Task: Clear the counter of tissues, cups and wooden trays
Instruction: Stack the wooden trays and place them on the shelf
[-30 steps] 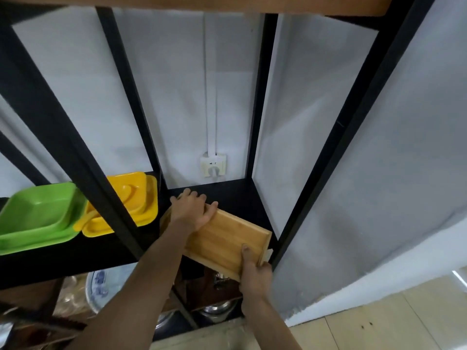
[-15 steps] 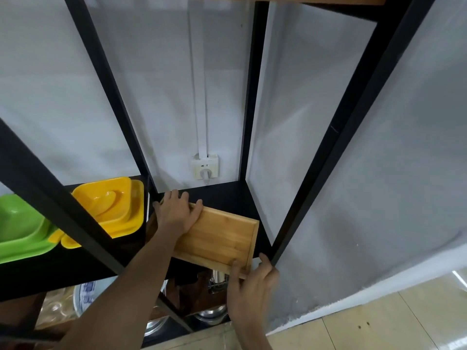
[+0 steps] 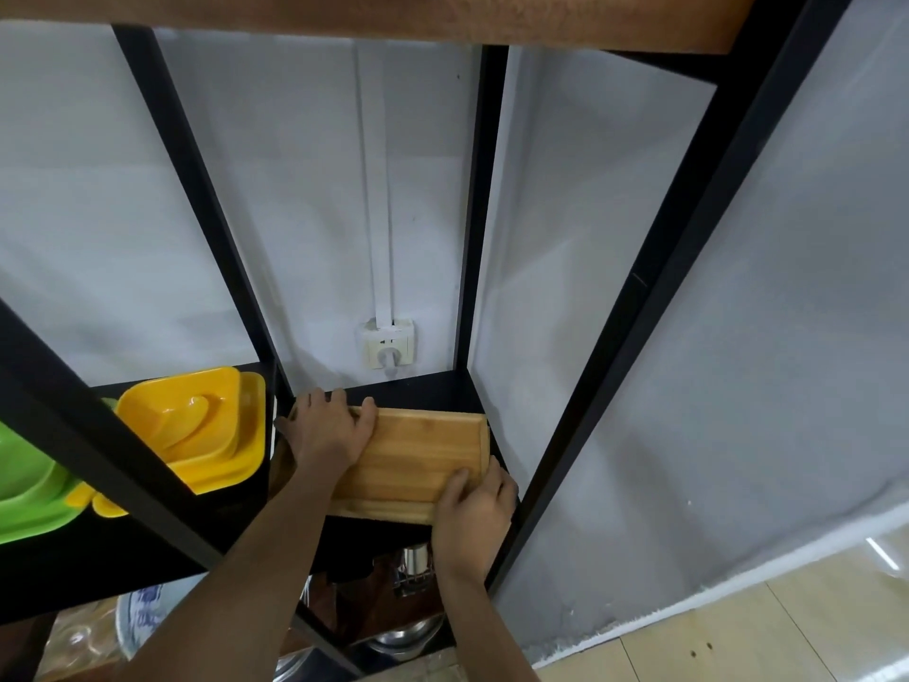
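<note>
A rectangular wooden tray (image 3: 418, 460) lies flat on the black shelf (image 3: 442, 388) of a black metal rack, in its right-hand bay. My left hand (image 3: 327, 430) rests palm down on the tray's left end, fingers spread over its far edge. My right hand (image 3: 474, 514) grips the tray's near right corner, fingers on top. The tray's left part is hidden under my left hand. No tissues or cups are in sight.
Yellow plastic trays (image 3: 201, 435) and a green one (image 3: 24, 494) sit on the same shelf to the left. Black rack posts (image 3: 620, 337) frame the bay. A wall socket (image 3: 388, 343) is behind. Metal bowls (image 3: 403, 637) and a patterned plate (image 3: 140, 615) sit on the shelf below.
The tray has turned from a slant to lie square and further in on the shelf. My right hand has come back onto its near right corner.
</note>
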